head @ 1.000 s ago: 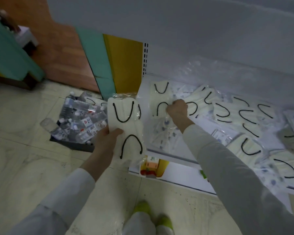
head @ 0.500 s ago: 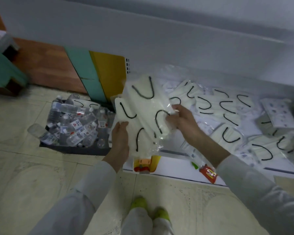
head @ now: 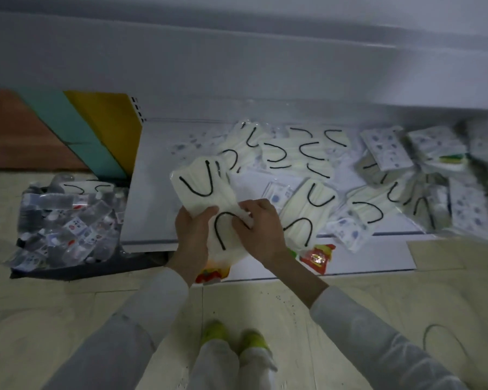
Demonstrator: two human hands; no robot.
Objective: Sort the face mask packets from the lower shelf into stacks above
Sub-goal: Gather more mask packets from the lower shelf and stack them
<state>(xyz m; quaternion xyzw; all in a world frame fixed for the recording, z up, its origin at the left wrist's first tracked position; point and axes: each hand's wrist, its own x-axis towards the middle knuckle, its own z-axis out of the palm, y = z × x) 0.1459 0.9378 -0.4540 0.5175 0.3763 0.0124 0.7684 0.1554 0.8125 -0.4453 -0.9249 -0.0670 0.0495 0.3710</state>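
Both hands curled round cream mask packets (head: 206, 192): left hand (head: 193, 229) underneath, right hand (head: 258, 229) pinching edge.

Cream mask packets (head: 206, 192), black loops

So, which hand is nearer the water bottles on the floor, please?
Left: the left hand holds the mask packets right of the water bottles; the right hand grips them farther right.

Both hands meet out in front, closed on one bundle.
The left hand (head: 193, 235) grips the packets (head: 206, 190) from below, thumb across their face. The right hand (head: 258, 229) pinches them from the right, knuckles up. Both forearms reach forward and angle inward, and the right wrist is bare past its sleeve.
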